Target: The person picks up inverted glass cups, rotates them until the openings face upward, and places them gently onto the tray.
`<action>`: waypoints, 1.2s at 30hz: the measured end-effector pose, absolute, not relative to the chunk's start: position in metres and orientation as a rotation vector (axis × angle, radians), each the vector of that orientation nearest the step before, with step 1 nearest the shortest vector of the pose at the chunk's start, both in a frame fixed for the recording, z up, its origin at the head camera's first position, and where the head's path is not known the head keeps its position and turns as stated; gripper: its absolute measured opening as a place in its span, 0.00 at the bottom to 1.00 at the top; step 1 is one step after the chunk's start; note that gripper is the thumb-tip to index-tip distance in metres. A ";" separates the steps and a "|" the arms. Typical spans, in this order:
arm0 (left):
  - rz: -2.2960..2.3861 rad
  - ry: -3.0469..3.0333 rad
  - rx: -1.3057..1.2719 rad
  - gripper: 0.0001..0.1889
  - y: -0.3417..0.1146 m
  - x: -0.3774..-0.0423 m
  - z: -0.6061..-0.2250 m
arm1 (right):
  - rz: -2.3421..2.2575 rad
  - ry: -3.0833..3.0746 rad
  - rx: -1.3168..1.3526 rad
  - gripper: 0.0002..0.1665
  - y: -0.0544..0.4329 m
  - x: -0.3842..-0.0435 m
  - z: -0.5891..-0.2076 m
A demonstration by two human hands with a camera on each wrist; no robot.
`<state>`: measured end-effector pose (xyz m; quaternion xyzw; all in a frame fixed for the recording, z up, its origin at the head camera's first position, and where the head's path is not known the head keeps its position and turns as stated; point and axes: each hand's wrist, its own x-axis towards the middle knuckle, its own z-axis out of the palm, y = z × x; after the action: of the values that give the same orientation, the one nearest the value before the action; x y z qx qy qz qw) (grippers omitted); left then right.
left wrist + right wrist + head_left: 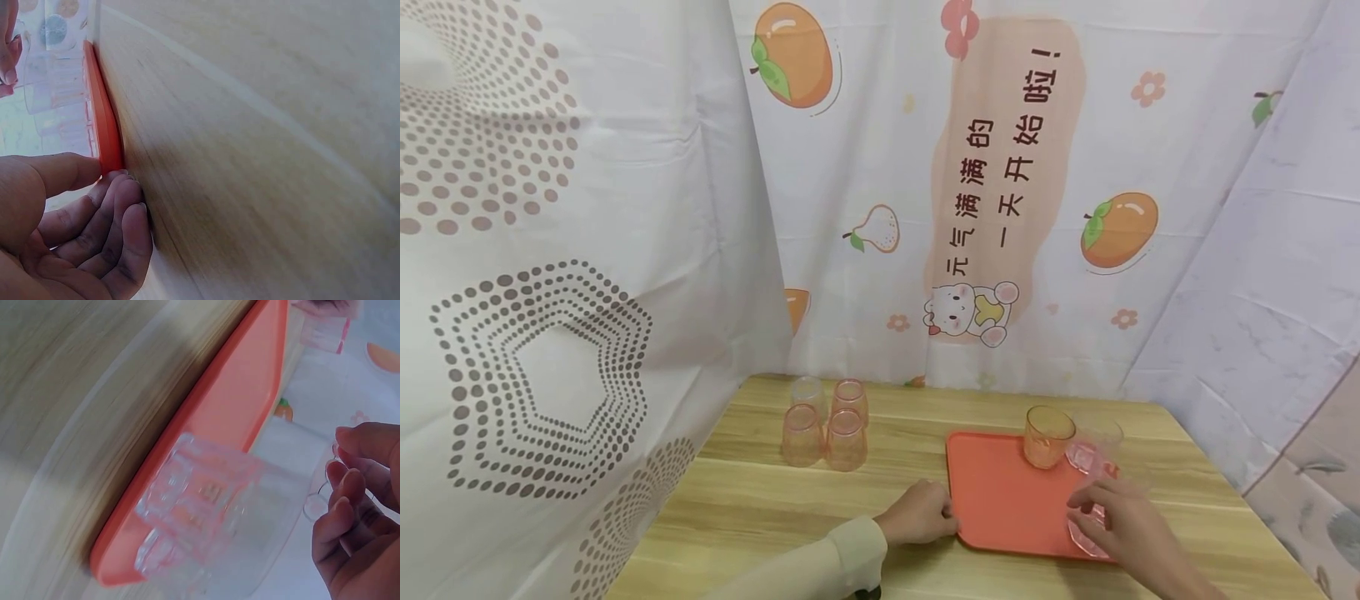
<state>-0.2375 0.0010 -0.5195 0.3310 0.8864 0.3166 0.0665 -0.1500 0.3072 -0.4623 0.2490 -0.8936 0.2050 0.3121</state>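
An orange-red tray (pixel 1000 500) lies on the wooden table. My left hand (pixel 922 512) pinches its near left corner; in the left wrist view, the tray's edge (pixel 106 125) sits between thumb and curled fingers. On the tray's near right part stands a clear tumbler (pixel 1086 540) with a thick faceted base, partly covered by my right hand (pixel 1120 521). That hand's fingers are loosely bent beside the tumbler's rim, with nothing visible between them in the right wrist view. Behind stand an amber glass (pixel 1047 437) and another clear tumbler (pixel 1082 457).
Several upside-down tumblers, pinkish (pixel 802 437) and clear (pixel 808 392), stand grouped on the table (pixel 760 500) at the left. A printed curtain (pixel 880 283) hangs behind the table, with more cloth at both sides.
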 end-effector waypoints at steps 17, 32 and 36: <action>0.926 2.685 1.024 0.29 0.000 -0.237 -0.517 | 0.600 -2.557 0.758 0.12 0.256 -0.161 -0.470; 0.900 2.716 1.082 0.28 0.000 -0.238 -0.519 | 0.542 -2.662 0.809 0.08 0.227 -0.172 -0.500; 0.900 2.720 1.079 0.27 0.000 -0.239 -0.521 | 0.563 -2.663 0.813 0.07 0.221 -0.173 -0.506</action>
<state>-0.2393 0.0001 -0.5207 0.3521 0.8878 0.2936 0.0404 -0.1733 0.2207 -0.5059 0.2829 -0.9269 0.1958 0.1497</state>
